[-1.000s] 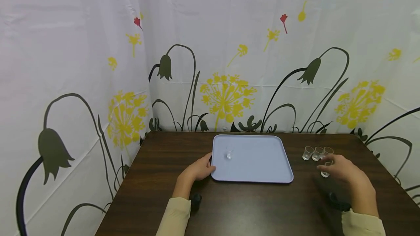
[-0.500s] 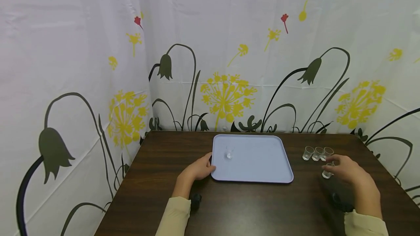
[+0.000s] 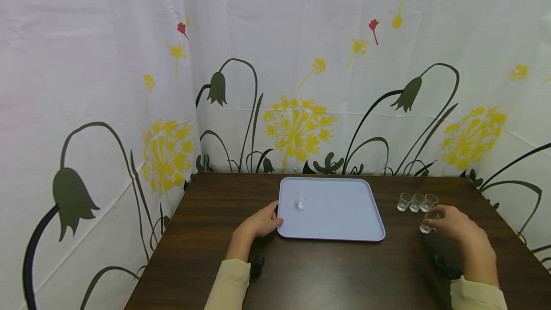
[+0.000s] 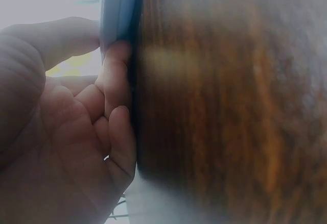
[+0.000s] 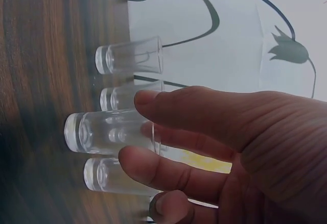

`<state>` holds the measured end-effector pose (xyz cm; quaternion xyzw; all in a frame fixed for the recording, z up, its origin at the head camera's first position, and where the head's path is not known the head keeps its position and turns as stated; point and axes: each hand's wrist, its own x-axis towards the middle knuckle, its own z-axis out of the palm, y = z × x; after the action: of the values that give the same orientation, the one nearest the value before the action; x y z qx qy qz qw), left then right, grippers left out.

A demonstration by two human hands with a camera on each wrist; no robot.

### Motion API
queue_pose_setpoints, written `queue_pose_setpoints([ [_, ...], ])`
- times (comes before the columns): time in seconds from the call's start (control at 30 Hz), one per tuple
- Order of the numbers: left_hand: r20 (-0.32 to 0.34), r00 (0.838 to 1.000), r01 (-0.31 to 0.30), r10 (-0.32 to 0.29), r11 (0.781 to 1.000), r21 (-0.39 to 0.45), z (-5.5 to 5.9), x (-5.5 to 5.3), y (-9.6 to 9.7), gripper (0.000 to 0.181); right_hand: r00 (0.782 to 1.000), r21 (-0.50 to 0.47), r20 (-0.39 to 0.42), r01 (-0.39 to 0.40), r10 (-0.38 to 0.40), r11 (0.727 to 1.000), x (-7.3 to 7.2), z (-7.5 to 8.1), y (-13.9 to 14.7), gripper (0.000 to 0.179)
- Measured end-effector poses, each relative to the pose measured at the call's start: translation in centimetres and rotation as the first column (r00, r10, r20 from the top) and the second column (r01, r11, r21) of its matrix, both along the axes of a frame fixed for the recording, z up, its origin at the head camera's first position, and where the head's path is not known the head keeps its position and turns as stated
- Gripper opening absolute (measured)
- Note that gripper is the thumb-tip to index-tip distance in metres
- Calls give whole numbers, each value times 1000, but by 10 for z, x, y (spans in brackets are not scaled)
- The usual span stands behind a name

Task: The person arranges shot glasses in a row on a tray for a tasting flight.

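Note:
My left hand [image 3: 260,220] grips the left edge of a pale blue tray [image 3: 340,212], thumb at the rim and fingers curled under it in the left wrist view. One small clear shot glass [image 3: 301,202] stands upright on the tray's left part. At the right, my right hand [image 3: 454,226] holds another shot glass [image 5: 92,132] near its rim, thumb on one side and index finger on the other. Whether that glass touches the table is hard to tell. Just behind it, three more shot glasses [image 3: 404,202] stand upright in a close row.
Everything is on a dark wood-grain table [image 3: 336,276]. White curtains [image 3: 301,27] printed with flowers hang behind the table and along its sides. A black band [image 3: 445,268] is worn on the right wrist.
My right hand and the shot glass between its fingers shift slightly right, then slightly back left. The left hand, the tray and the other glasses stay put.

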<state>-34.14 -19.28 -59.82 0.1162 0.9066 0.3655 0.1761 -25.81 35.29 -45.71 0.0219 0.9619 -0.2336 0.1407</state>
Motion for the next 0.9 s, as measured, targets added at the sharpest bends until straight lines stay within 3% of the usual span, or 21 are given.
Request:
queue_pose_setpoints([
  [0.53, -10, 1000, 6, -6, 1000, 25, 1, 1, 0, 76, 1000, 60, -5, -10, 11, 998, -5, 0, -11, 62],
  [0.9, -10, 1000, 6, -6, 1000, 16, 2, 2, -1, 74, 998, 83, -56, 4, 0, 997, -12, -8, -19, 55],
])
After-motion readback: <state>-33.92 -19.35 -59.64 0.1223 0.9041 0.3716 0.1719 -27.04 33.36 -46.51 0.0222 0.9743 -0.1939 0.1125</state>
